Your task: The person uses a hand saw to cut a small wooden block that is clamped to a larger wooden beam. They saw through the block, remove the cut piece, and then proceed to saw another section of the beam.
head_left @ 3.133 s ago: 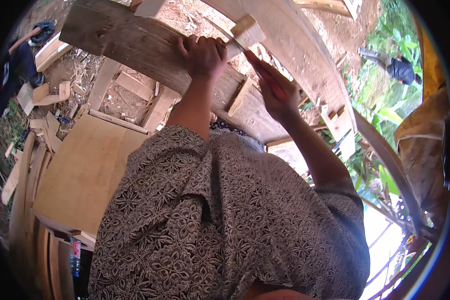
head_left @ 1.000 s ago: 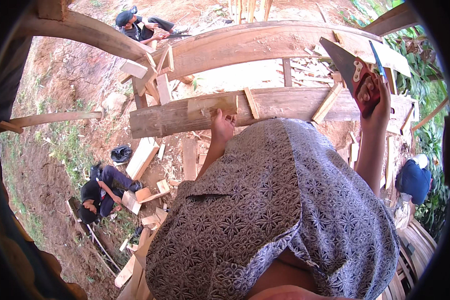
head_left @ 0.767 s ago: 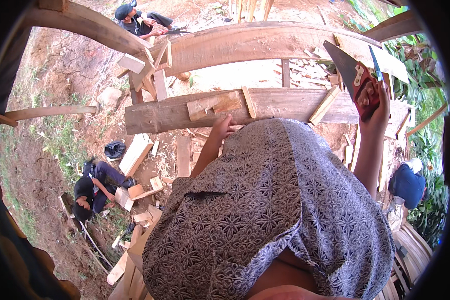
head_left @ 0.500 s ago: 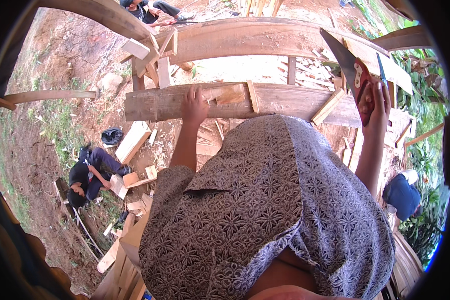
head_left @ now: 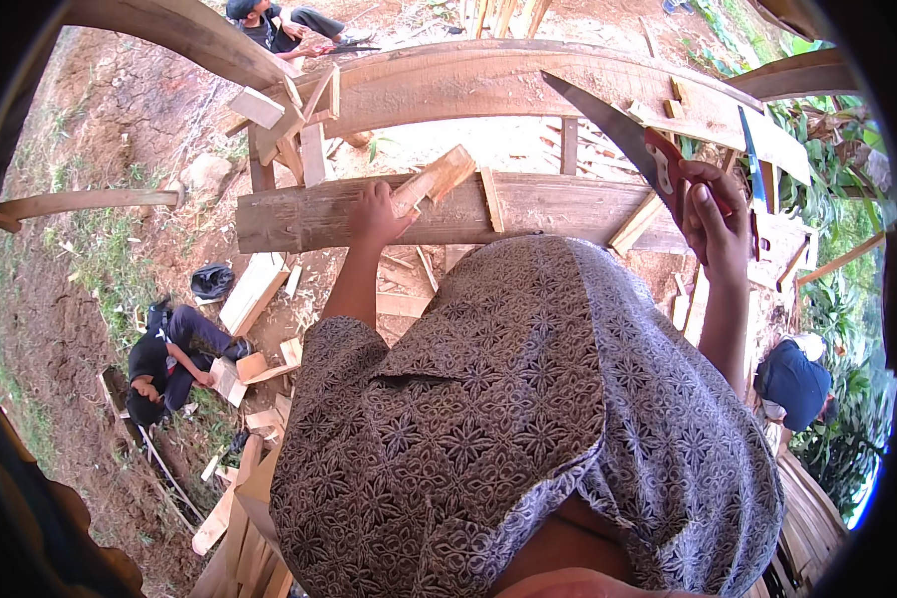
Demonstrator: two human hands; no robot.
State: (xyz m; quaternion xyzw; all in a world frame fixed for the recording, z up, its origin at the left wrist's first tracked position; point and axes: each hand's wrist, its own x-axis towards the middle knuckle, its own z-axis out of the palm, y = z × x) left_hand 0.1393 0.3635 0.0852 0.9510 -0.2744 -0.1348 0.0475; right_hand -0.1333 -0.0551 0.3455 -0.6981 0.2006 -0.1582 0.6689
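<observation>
My left hand (head_left: 374, 214) is closed round the near left end of a short notched piece of wood (head_left: 441, 179), over the near plank (head_left: 299, 212). The wood slants up to the right; whether its lower side touches the plank I cannot tell. My right hand (head_left: 716, 217) grips the red handle of a hand saw (head_left: 608, 120). Its curved blade points up and to the left, above the gap between the planks and the far board. A thin wooden strip (head_left: 492, 199) lies across the near plank, between my hands.
A long far board (head_left: 448, 85) runs parallel to the near plank, with wood offcuts (head_left: 259, 107) at its left end. A blue saw-like blade (head_left: 751, 154) stands at the right. One person (head_left: 169, 359) sits at lower left, another (head_left: 279, 28) at the top left, a third (head_left: 795, 384) at right.
My left hand has taken hold of the notched wood piece, whose right end has swung up. The saw has moved left, its blade now tilted further leftward.
</observation>
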